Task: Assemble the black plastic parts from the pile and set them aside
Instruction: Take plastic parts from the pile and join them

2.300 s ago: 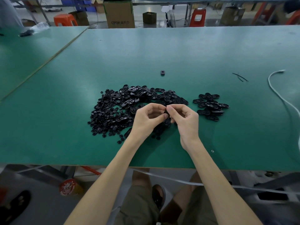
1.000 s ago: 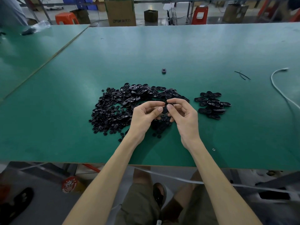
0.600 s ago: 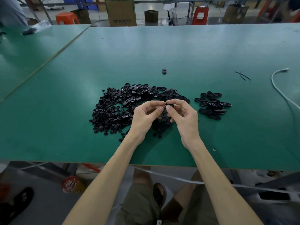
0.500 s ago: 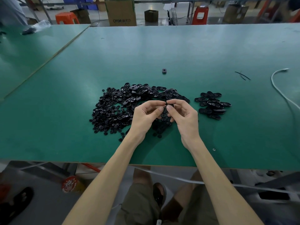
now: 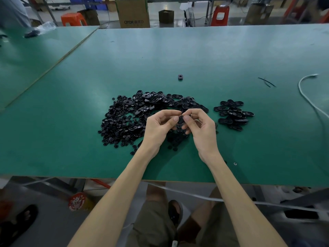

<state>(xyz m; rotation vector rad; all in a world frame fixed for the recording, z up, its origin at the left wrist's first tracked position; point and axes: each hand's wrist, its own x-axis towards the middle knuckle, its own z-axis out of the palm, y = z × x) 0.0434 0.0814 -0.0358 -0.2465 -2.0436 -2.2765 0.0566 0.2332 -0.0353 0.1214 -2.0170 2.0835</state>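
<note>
Our left hand (image 5: 158, 128) and right hand (image 5: 202, 130) still pinch one small black part (image 5: 180, 119) between thumbs and curled fingertips, hardly moved. We hold it above the near edge of the pile (image 5: 128, 118); the set-aside group (image 5: 233, 113) is unchanged.

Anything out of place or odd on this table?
One black part lies alone on the table beyond the main pile, apart from it and from the set-aside group. A tiny ring lies stray near the front edge.
</note>
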